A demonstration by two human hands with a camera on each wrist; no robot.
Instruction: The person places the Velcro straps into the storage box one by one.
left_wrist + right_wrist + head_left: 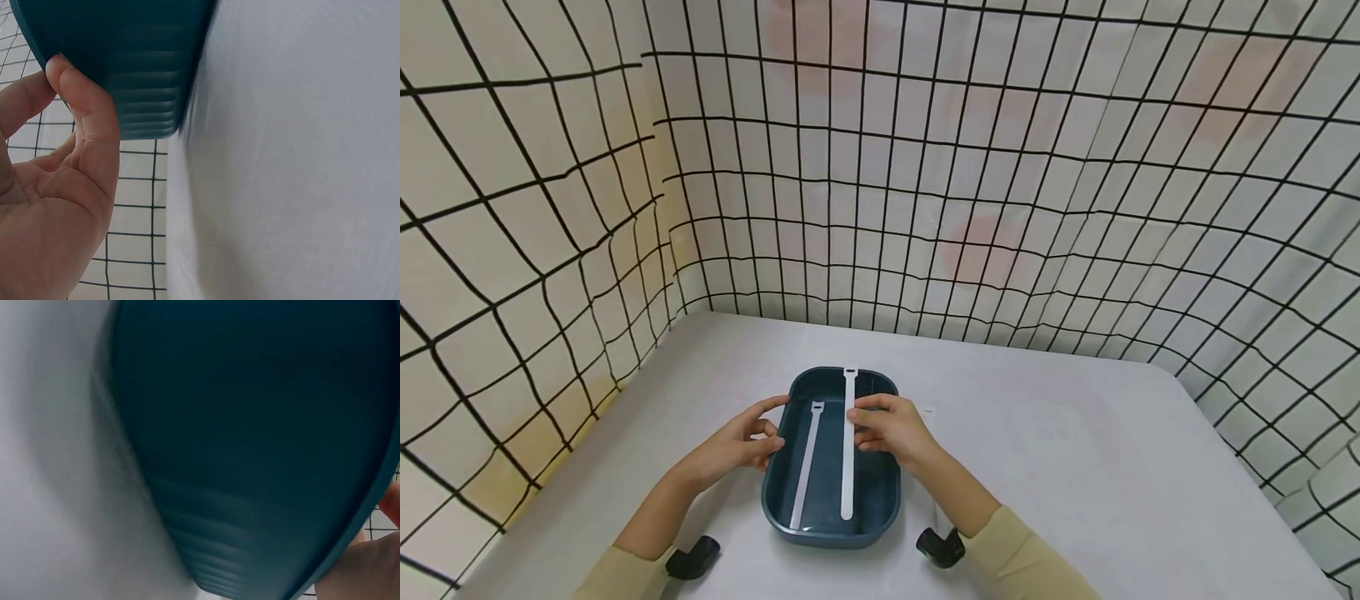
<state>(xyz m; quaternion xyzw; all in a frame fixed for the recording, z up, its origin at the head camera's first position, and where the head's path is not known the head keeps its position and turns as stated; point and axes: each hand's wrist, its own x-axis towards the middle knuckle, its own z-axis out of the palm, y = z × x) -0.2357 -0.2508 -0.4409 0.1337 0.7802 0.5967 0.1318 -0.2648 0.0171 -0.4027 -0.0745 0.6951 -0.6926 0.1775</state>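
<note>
A dark teal rectangular container (831,540) with rounded corners sits on the table. My left hand (741,442) holds its left rim, thumb and fingertips at the edge; in the left wrist view the fingers (94,112) bend against the ribbed outer wall. Over the container, my right hand (891,429) pinches a white cable strap (847,471) between thumb and fingers near its upper part, slotted end pointing away. Inside, a second white cable strap (807,467) lies slanted along the left side. The right wrist view mostly shows the container's outer wall (250,444), hiding the strap.
A white cloth-like surface covers the table (1075,467). Black wire mesh (895,183) walls it at the back and both sides, with pale sheeting behind. Another pale strap (931,414) lies right of the container, partly behind the right forearm. Black wrist devices (940,547) hang by both sleeves.
</note>
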